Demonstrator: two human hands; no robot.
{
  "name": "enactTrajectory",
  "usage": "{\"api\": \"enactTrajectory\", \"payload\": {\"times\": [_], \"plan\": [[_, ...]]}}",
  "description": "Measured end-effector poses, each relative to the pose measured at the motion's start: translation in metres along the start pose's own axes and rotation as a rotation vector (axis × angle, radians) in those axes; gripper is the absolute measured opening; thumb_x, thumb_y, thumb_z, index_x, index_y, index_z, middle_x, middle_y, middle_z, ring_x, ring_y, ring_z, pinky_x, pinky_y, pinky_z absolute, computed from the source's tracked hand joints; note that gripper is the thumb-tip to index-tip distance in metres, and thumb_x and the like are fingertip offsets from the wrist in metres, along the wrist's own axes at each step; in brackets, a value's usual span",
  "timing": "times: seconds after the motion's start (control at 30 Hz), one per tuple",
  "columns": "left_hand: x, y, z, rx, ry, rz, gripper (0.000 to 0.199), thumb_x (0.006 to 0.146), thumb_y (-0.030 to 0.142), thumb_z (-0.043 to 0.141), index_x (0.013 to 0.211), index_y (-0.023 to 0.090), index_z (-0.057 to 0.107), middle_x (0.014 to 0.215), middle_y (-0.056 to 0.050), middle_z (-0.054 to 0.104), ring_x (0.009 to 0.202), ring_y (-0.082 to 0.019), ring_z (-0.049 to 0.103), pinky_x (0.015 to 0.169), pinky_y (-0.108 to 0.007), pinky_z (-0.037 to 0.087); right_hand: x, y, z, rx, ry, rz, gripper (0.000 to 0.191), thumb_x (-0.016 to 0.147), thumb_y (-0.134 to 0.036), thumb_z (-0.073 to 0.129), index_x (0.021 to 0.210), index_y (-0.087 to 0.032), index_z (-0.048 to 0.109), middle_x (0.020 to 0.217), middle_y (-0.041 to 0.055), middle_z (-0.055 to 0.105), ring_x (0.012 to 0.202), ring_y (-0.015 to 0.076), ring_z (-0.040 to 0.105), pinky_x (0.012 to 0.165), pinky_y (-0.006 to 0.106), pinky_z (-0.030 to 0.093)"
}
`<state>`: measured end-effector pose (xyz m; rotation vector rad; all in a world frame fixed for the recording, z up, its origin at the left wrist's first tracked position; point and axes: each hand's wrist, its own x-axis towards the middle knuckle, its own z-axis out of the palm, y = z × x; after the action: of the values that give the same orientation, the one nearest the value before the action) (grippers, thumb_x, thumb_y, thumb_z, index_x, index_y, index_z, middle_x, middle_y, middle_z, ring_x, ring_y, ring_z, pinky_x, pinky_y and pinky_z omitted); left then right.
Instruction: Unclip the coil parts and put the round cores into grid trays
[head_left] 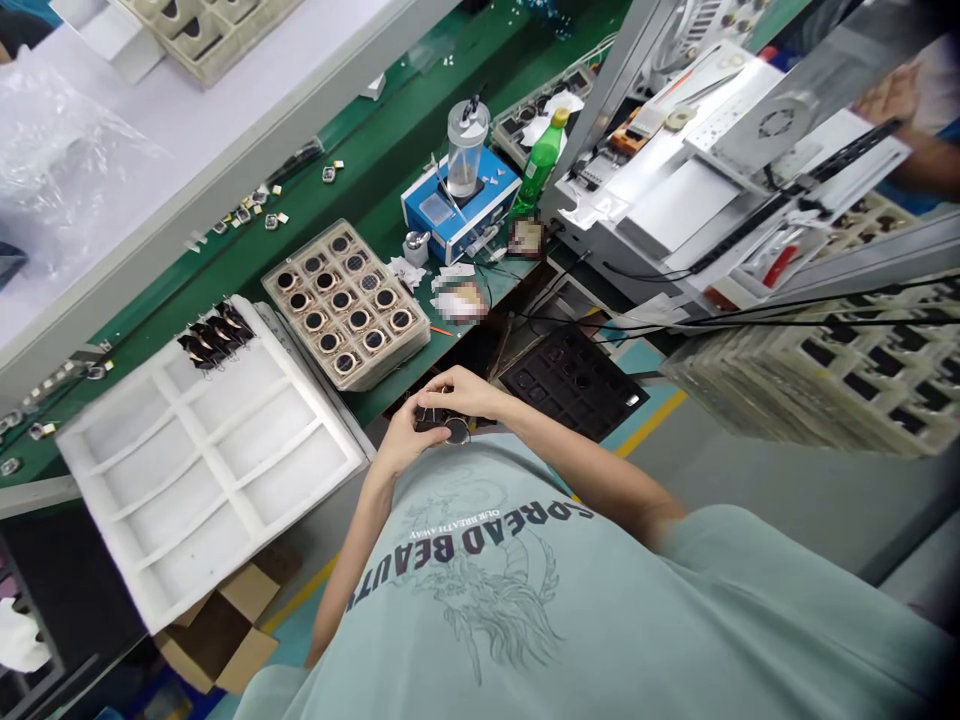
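Close in front of my shirt, both hands hold a small dark watch piece (456,431) with a round black face and a metal rim. My left hand (405,438) grips it from the left side, thumb pressed along its near edge. Over its far side curls my right hand (459,392), with fingertips meeting the left fingers. Black and metallic parts show between the fingers, partly hidden. Just beyond the hands lies a clear tray (346,380) with rows of round black watch faces in gold-coloured rims.
At left is a white compartment tray (202,455) with several black clips (217,335) at its far corner. Behind stand a blue device (465,215), a clear jar (466,150) and a green bottle (541,165). Stacked trays (810,370) and a machine (697,190) occupy the right.
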<state>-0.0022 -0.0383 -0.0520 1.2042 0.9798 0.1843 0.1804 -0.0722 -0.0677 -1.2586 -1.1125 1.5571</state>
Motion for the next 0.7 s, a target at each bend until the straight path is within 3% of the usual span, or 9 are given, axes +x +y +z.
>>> {"api": "enactTrajectory", "payload": {"times": [0.1,0.3,0.47,0.6,0.7], "plan": [[-0.002,0.002,0.005,-0.091,-0.057,-0.104,0.076,0.062,0.028,0.089,0.131,0.016,0.058,0.119,-0.013,0.066,0.091,-0.025,0.068,0.07,-0.037,0.06,-0.001,0.003,0.002,-0.078,0.031,-0.045,0.042,0.083,-0.055,0.067,0.079,-0.015,0.078,0.074,0.0026,0.071,0.068,0.0158,0.06,0.06,0.025,0.043],[-0.007,0.001,0.004,-0.163,-0.067,-0.189,0.075,0.058,0.024,0.091,0.125,0.013,0.059,0.104,-0.01,0.068,0.083,-0.021,0.067,0.066,-0.032,0.06,0.0,0.004,-0.001,-0.13,0.102,-0.042,0.043,0.083,-0.056,0.066,0.081,-0.015,0.079,0.074,0.0018,0.072,0.071,0.0167,0.061,0.062,0.025,0.043],[-0.026,-0.008,-0.01,-0.267,0.103,-0.29,0.092,0.064,0.016,0.088,0.145,0.013,0.045,0.081,-0.002,0.067,0.064,-0.013,0.065,0.065,-0.029,0.059,0.017,0.031,-0.001,-0.255,0.17,0.027,0.045,0.085,-0.058,0.064,0.093,-0.016,0.079,0.089,0.0043,0.075,0.082,0.0206,0.066,0.075,0.029,0.05],[-0.031,-0.022,-0.019,-0.5,0.276,-0.286,0.066,0.071,0.012,0.082,0.132,0.014,0.057,0.083,-0.001,0.068,0.064,-0.011,0.066,0.067,-0.026,0.061,0.024,0.069,0.003,-0.254,0.243,0.114,0.058,0.081,-0.056,0.072,0.124,-0.018,0.07,0.127,0.0153,0.067,0.117,0.0294,0.062,0.103,0.044,0.047],[-0.015,-0.03,-0.014,-0.685,0.292,-0.301,0.036,0.078,0.009,0.075,0.113,0.013,0.067,0.087,-0.004,0.071,0.068,-0.01,0.067,0.067,-0.021,0.06,0.007,0.077,0.002,-0.044,0.125,0.039,0.073,0.074,-0.052,0.08,0.138,-0.024,0.059,0.14,0.0141,0.059,0.127,0.0296,0.057,0.106,0.047,0.046]]}}
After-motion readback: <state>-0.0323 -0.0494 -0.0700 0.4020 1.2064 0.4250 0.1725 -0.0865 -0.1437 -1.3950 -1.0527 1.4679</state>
